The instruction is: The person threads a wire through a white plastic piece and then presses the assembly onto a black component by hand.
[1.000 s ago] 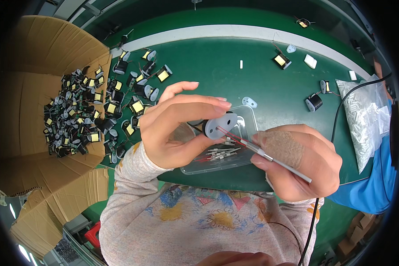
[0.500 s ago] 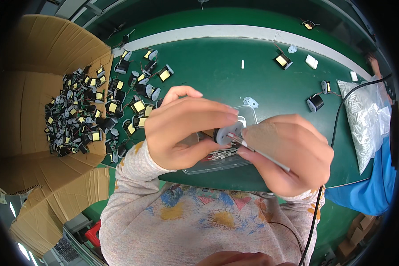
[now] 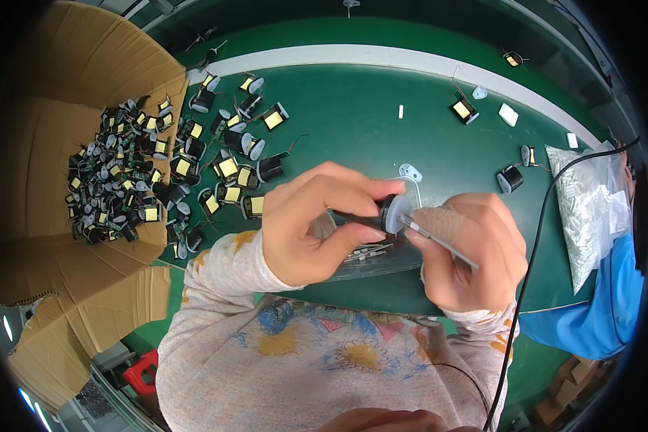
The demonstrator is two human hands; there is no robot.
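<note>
My left hand (image 3: 302,227) pinches a black cylindrical part with a grey end disc (image 3: 399,213) between thumb and fingers. The disc is turned toward my right hand (image 3: 482,248), which grips a thin metal rod (image 3: 450,249). The rod's tip meets the face of the disc; whether it goes into it is hard to tell. A tan patch or wrap shows on the right index finger. Under both hands stands a clear plastic tray (image 3: 385,265), partly hidden, with several thin rods (image 3: 367,252) in it.
A big cardboard box (image 3: 39,158) full of black-and-grey parts stands at the left; more such parts (image 3: 227,165) lie beside it. To the right are a bag of small white pieces (image 3: 582,216), a black cable (image 3: 542,209) and blue cloth (image 3: 605,302).
The part has moved slightly right and turned, so its disc now faces my right hand and its black body shows. My left fingers have shifted their hold; the rod's tip stays at the disc.
</note>
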